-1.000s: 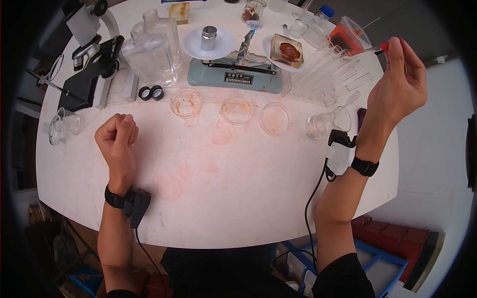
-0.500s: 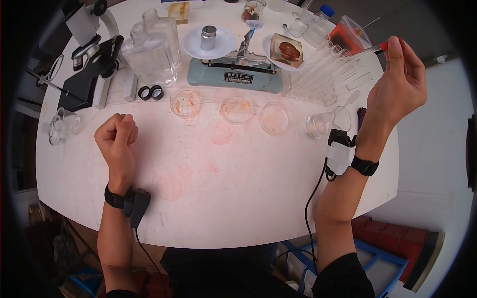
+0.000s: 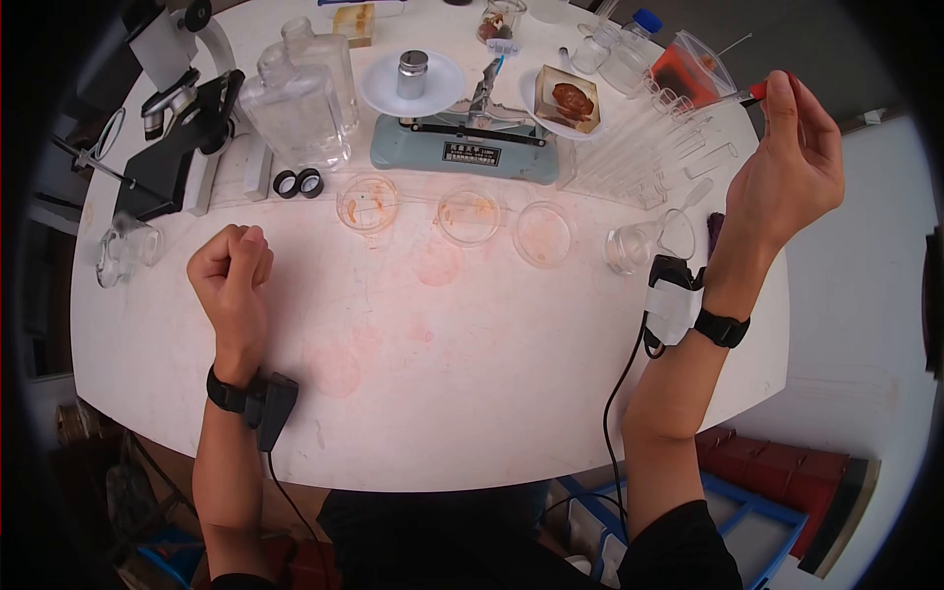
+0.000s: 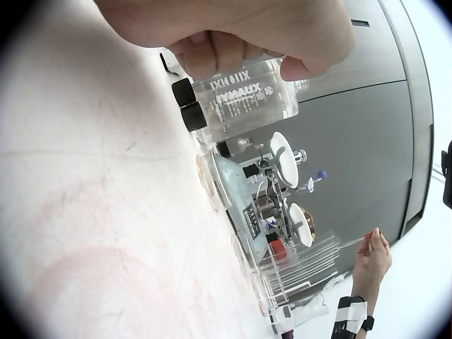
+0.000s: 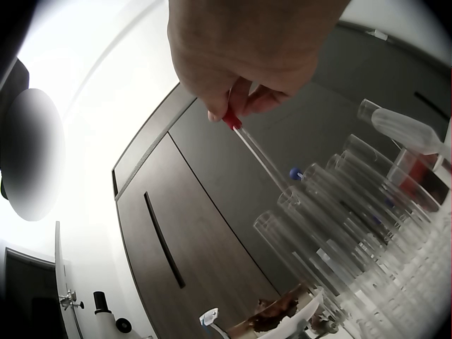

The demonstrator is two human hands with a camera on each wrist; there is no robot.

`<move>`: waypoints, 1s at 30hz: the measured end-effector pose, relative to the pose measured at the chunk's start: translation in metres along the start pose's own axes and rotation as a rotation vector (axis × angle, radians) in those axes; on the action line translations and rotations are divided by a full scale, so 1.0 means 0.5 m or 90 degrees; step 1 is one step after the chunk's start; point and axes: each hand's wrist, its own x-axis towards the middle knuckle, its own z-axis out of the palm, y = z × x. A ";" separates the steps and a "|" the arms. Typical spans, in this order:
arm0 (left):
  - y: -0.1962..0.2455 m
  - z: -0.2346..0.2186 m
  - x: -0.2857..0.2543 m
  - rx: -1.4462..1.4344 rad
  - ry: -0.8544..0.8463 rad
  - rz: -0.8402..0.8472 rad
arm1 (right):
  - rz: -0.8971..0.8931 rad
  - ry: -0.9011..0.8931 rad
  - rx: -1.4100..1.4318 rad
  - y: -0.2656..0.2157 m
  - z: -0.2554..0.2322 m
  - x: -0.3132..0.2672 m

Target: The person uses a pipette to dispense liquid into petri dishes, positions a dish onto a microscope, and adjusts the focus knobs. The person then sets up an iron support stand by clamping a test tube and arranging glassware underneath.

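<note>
In the head view my right hand is raised at the right, thumb and fingers pinching a red bulb. The right wrist view shows a thin glass tube running down from the red bulb, its lower end at the mouth of a test tube. Several upright test tubes stand together in a clear rack; whether the tip is inside one, I cannot tell. My left hand rests on the white table at the left with its fingers curled, holding nothing visible.
Behind my hands stand a teal balance with two white pans, glass bottles and a microscope. Three glass dishes, one at the right, lie before the balance. A small flask lies near my right wrist.
</note>
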 end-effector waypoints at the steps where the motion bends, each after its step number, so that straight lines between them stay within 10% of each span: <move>1: 0.000 0.000 0.000 0.001 0.001 0.000 | -0.003 0.001 -0.003 0.000 0.001 0.000; 30: -0.012 -0.011 0.015 0.033 0.027 -0.014 | 0.033 0.065 -0.055 -0.068 -0.014 0.001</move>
